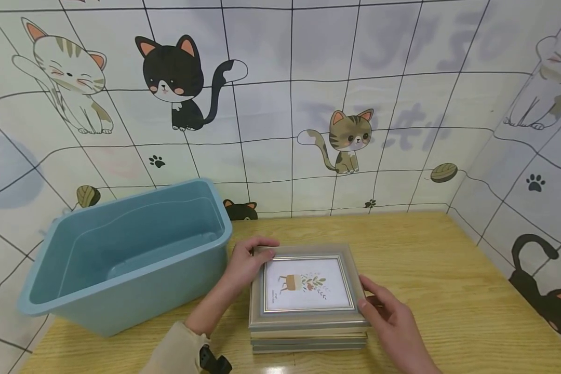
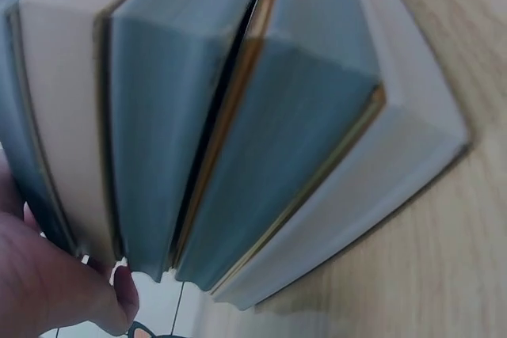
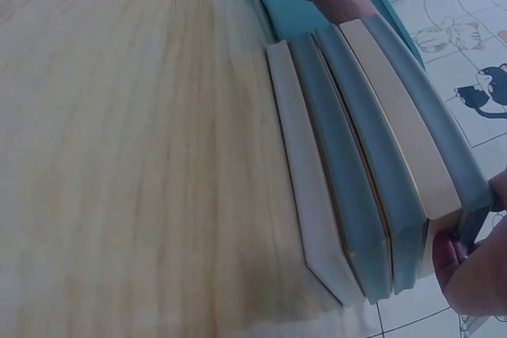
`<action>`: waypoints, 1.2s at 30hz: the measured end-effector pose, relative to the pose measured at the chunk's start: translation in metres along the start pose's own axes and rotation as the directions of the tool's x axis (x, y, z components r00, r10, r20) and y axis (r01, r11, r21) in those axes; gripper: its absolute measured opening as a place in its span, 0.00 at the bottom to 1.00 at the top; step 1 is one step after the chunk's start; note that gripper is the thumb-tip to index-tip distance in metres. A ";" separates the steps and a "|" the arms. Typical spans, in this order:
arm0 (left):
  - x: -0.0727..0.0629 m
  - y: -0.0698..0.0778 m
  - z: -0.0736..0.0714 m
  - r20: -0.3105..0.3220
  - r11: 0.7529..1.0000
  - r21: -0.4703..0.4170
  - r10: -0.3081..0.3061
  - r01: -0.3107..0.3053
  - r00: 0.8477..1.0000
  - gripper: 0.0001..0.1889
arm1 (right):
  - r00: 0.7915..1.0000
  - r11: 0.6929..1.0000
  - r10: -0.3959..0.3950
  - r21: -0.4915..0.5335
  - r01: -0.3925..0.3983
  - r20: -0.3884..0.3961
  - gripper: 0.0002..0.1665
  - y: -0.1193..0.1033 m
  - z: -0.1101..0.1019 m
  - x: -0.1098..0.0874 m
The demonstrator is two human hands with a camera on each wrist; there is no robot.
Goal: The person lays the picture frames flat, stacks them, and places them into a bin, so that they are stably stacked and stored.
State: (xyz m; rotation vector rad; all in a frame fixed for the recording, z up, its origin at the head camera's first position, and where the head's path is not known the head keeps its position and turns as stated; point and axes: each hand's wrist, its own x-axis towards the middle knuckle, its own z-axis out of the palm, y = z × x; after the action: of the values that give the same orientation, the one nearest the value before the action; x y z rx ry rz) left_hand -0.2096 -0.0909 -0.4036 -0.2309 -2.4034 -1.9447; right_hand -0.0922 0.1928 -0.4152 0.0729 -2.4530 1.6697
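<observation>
Several picture frames lie in a stack, silver-grey and pale cream ones mixed (image 1: 308,344). On top is a silver-grey picture frame (image 1: 308,284), its printed plant picture facing up and turned sideways. My left hand (image 1: 245,262) pinches its far left corner, thumb on the border. At its right edge my right hand (image 1: 392,314) grips the same frame, with the thumb on the rim. The right wrist view shows the right hand (image 3: 479,275) at the corner of the uppermost frames. In the left wrist view, the left hand (image 2: 55,275) is at the upper end of the stack.
A large blue plastic tub (image 1: 140,291) stands left of the stack, close to my left forearm. The wooden table (image 1: 449,291) extends to the right. Behind is a wall covering with cartoon cats (image 1: 173,83). A dark wrist device (image 1: 212,361) sits on my left sleeve.
</observation>
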 end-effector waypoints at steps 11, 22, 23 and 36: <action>-0.001 0.010 -0.004 0.067 0.988 0.133 0.063 -0.071 0.996 0.11 | 0.989 0.992 -0.065 -0.100 0.078 0.129 0.31 -0.004 -0.019 0.011; -0.027 0.048 -0.018 0.140 0.909 0.314 0.241 -0.273 0.960 0.20 | 0.957 0.933 -0.259 -0.223 0.282 0.127 0.33 -0.028 -0.039 0.040; -0.031 0.052 -0.022 0.145 0.894 0.324 0.275 -0.308 0.950 0.20 | 0.952 0.928 -0.273 -0.224 0.299 0.139 0.34 -0.032 -0.039 0.043; -0.088 0.093 -0.117 -0.023 0.788 0.493 0.436 -0.369 0.900 0.29 | 0.852 0.953 -0.213 -0.089 0.289 0.478 0.37 -0.095 0.002 0.093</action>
State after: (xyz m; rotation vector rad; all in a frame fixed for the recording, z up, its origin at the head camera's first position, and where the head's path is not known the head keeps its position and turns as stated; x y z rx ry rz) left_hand -0.1165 -0.1942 -0.3001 -0.5187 -2.3956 -1.1073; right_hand -0.1708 0.1614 -0.3129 0.8302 -2.7411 1.4655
